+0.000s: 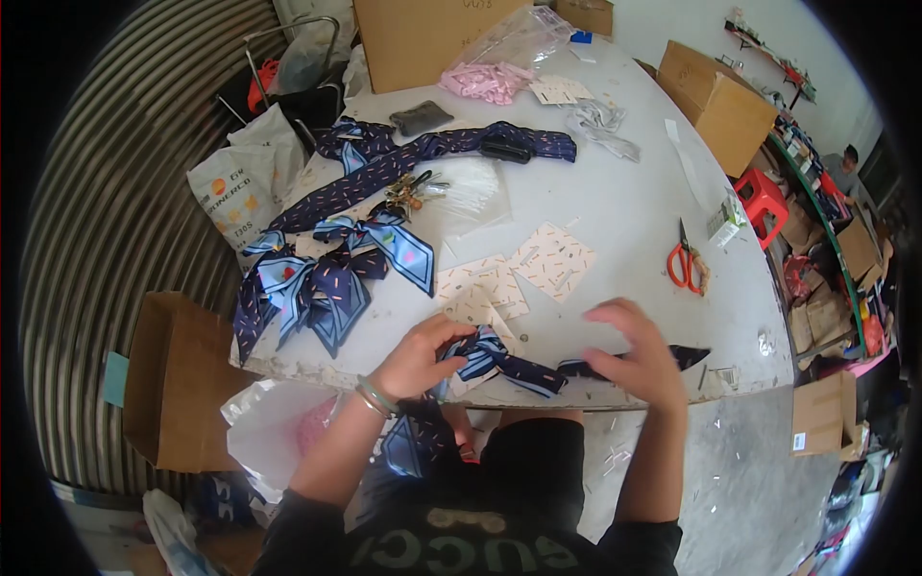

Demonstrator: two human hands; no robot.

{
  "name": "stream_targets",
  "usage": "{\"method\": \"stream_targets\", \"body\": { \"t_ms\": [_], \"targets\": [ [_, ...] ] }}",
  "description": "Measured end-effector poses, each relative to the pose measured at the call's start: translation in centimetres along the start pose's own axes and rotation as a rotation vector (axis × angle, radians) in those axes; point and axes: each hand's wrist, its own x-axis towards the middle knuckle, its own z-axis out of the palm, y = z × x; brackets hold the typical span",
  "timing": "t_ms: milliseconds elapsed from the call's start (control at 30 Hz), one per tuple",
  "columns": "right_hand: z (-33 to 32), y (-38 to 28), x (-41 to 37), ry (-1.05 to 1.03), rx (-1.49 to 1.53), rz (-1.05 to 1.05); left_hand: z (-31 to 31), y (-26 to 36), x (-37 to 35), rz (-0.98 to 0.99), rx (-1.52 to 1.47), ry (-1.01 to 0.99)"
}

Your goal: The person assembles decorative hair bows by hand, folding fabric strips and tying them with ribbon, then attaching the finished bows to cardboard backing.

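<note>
My left hand (pixel 411 361) grips a navy patterned scarf (pixel 526 374) at its knotted part, near the table's front edge. One end of this scarf hangs over the edge toward my lap. Beneath the knot lies a pale patterned card (pixel 473 305), partly hidden by my fingers. My right hand (pixel 642 365) is raised to the right, thumb and fingers apart, with nothing between them. Just behind it a dark pointed strip of cloth (pixel 687 356) lies on the table; whether it joins the scarf is hidden by the hand.
Several navy and blue scarves (pixel 327 278) are heaped at left. Loose patterned cards (pixel 555 261) and a clear bag (pixel 475 197) lie mid-table. Orange-handled scissors (pixel 683 264) rest at right. A cardboard box (pixel 423 43) and pink bundles (pixel 487 83) are at the back; a person (pixel 843 171) is far right.
</note>
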Motion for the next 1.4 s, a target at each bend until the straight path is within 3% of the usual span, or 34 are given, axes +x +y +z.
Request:
{"method": "stream_targets", "body": {
  "t_ms": [33, 200, 400, 500, 600, 700, 733, 833, 867, 967, 1033, 1067, 1133, 1167, 1233, 1267, 1367, 1400],
  "targets": [
    [1.7, -1.0, 0.7, -0.047, 0.187, 0.1, -0.1, -0.3, 0.2, 0.014, -0.02, -0.02],
    [8.8, -2.7, 1.0, -0.418, -0.189, -0.093, -0.7, 0.6, 0.7, 0.06, 0.006, -0.04],
    [9.0, -3.5, 0.4, 0.142, -0.535, -0.347, 0.5, 2.3, -1.1, -0.086, 0.255, 0.081],
    [9.0, -2.2, -0.4, 0.048, -0.567, -0.261, 0.6, 2.7, -1.2, -0.176, 0.234, 0.097],
    [5.7, -3.5, -1.4, -0.485, -0.26, -0.005, 0.7, 2.0, -1.7, -0.249, 0.065, 0.092],
    [5.2, -3.5, 0.2, 0.028, -0.068, -0.058, 0.9, 0.7, -1.4, -0.287, -0.114, 0.074],
    [5.7, -2.4, 0.7, 0.081, -0.084, -0.098, 0.9, 0.3, -1.4, -0.302, -0.16, 0.067],
    [7.7, -3.0, 1.7, -0.105, 0.063, -0.109, 0.5, -0.7, -1.1, -0.334, -0.188, 0.011],
    [8.3, -3.2, 1.6, -0.228, -0.058, -0.099, 0.3, -0.7, -1.0, -0.416, -0.322, -0.012],
    [9.6, -2.9, 1.3, -0.304, -0.154, -0.191, -0.9, 0.4, -0.3, -0.598, -0.653, -0.026],
    [10.4, -1.2, 1.4, -0.292, 0.183, -0.207, -1.0, 0.8, 0.0, -0.641, -0.764, 0.028],
    [10.8, -0.5, 1.6, -0.281, 0.351, -0.213, -0.7, 0.5, -0.1, -0.536, -0.645, 0.101],
    [11.0, -0.2, 2.9, -0.094, 0.371, -0.117, 0.0, 0.0, -0.2, -0.321, -0.404, 0.237],
    [11.1, 0.0, 3.5, 0.003, 0.379, -0.07, 0.1, -0.1, -0.1, -0.162, -0.147, 0.338],
    [11.7, 0.6, 3.6, -0.117, 0.437, 0.002, 0.0, 1.2, 0.2, 0.165, 0.368, 0.53],
    [12.2, 0.9, 3.3, -0.199, 0.494, 0.037, 0.3, 2.6, -0.1, -0.015, 0.223, 0.438],
    [12.4, 0.7, 3.1, -0.348, 0.501, 0.035, 1.2, 3.3, -0.5, -0.193, 0.304, 0.218],
    [12.1, 0.3, 3.0, -0.376, 0.501, 0.058, 1.8, 2.8, -0.5, -0.158, 0.401, 0.269]
  ]
}}
